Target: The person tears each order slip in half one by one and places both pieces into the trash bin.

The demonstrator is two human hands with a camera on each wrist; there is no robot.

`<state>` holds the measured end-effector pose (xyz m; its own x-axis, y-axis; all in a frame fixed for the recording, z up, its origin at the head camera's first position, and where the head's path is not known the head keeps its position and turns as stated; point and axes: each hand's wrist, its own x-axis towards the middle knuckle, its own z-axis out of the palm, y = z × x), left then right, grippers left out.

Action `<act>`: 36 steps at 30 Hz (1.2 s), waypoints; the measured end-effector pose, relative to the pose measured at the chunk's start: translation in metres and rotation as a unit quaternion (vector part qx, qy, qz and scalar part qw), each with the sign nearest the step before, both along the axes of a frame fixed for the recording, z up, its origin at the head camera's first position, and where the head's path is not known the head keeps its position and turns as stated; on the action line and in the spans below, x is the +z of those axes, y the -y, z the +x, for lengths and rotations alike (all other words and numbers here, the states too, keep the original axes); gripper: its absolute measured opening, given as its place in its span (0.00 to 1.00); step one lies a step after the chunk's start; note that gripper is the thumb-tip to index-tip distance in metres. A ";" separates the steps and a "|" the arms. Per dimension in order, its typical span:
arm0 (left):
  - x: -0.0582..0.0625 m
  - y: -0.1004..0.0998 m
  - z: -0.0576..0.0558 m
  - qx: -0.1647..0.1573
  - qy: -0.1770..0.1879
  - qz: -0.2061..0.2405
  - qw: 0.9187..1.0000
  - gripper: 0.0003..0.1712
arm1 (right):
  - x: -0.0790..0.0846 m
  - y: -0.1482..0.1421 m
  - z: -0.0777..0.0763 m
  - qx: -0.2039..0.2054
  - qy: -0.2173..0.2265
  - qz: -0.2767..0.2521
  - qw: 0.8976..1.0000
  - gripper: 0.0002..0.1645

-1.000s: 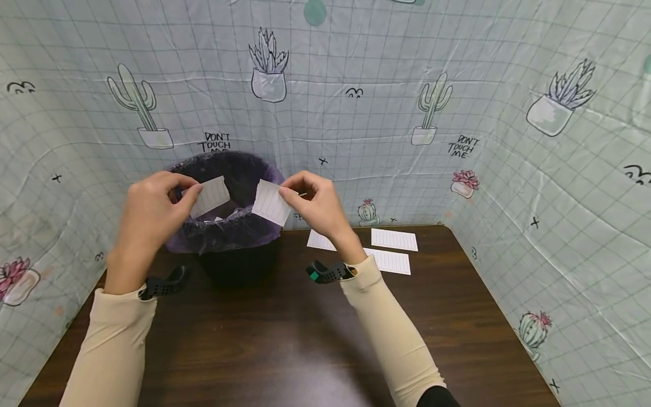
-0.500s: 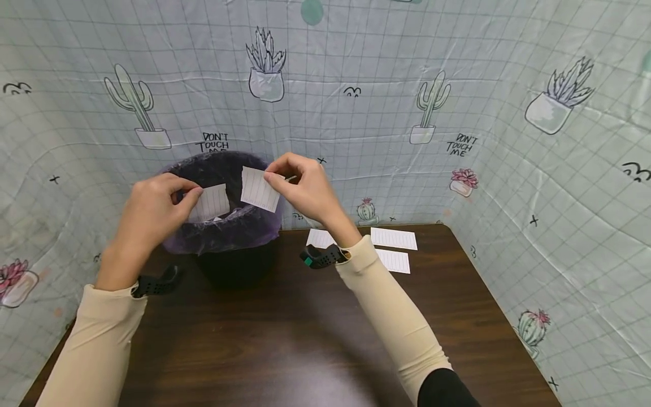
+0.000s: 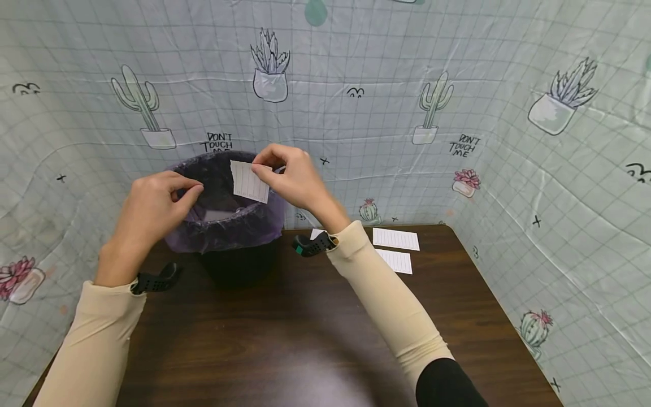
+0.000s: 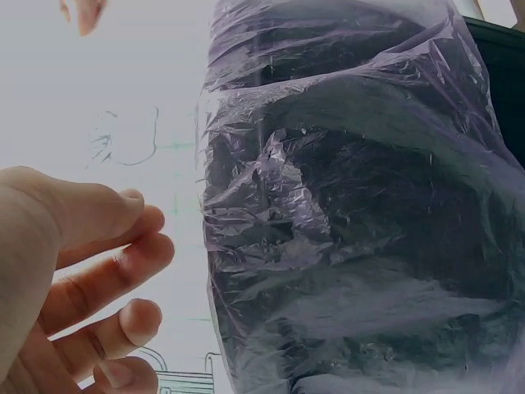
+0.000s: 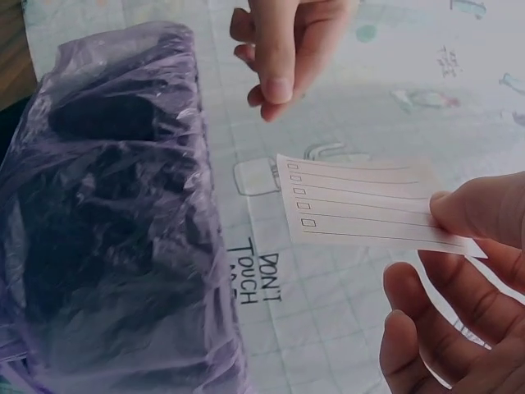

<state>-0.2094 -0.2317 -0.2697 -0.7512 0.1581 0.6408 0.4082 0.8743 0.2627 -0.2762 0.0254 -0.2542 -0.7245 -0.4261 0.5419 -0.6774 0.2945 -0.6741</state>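
In the head view, my right hand [image 3: 292, 175] pinches a torn piece of lined paper [image 3: 249, 181] above the trash can [image 3: 244, 263], which has a purple plastic liner [image 3: 229, 234] over its rim. Small checkboxes run along one edge of that paper [image 5: 361, 201] in the right wrist view. At the bin's left side, my left hand [image 3: 155, 206] hovers above the rim. Its thumb and index finger are close together, and the left wrist view shows nothing between them, the other fingers loosely bent. A pale paper piece [image 3: 216, 215] shows inside the bin.
Several lined paper slips [image 3: 395, 239] lie on the dark wooden table [image 3: 285, 339] right of the bin, one partly hidden by my right wrist. A cactus-print curtain [image 3: 356, 118] surrounds the table at the back and sides.
The paper piece in my left hand has been let go and dropped into the bin. My right hand has moved left and up, bringing its paper over the bin's opening.
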 end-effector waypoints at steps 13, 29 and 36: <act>-0.002 0.002 0.011 -0.020 0.004 0.018 1.000 0.09 | 0.002 0.019 -0.015 -0.004 0.015 0.011 1.000 0.05; 0.001 -0.020 0.045 -0.053 -0.075 0.052 0.994 0.06 | 0.000 0.035 -0.022 -0.022 0.053 0.029 0.998 0.08; -0.002 -0.024 0.057 -0.069 -0.103 0.093 0.988 0.08 | -0.002 0.041 -0.024 -0.022 0.058 0.033 0.998 0.08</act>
<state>-0.1527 -0.2079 -0.2714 -0.5818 0.1151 0.8051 0.5811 0.7514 0.3125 -0.3004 -0.0152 -0.2559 -0.7997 -0.4246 0.4244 -0.5809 0.3691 -0.7255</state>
